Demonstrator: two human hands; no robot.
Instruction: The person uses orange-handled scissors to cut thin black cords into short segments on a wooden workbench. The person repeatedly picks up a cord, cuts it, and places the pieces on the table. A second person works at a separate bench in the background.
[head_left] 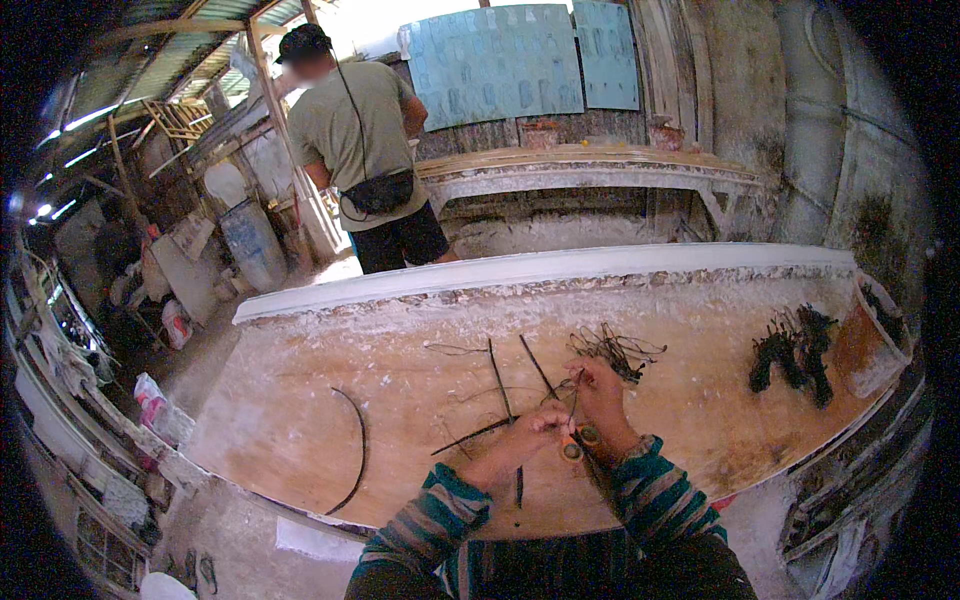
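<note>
Above the board, my left hand (535, 428) and my right hand (603, 392) are close together, both with closed fingers. My right fingertips pinch a thin dark strand (574, 392) that runs down toward my left hand. What my left fingers hold is too small to make out. Orange-handled scissors (572, 450) show just below my hands; whether either hand grips them I cannot tell. Dark strips (499, 375) lie crossed on the board left of my hands. A tangle of thin dark wires or cords (622, 350) lies just beyond my right hand.
The wooden tabletop (270, 410) has a raised white far edge (560, 268). A curved dark strip (360, 440) lies left; bundled dark pieces (795, 355) and a tipped bucket (872, 335) are at right. Another person (365, 150) stands beyond, beside a long bench (590, 172).
</note>
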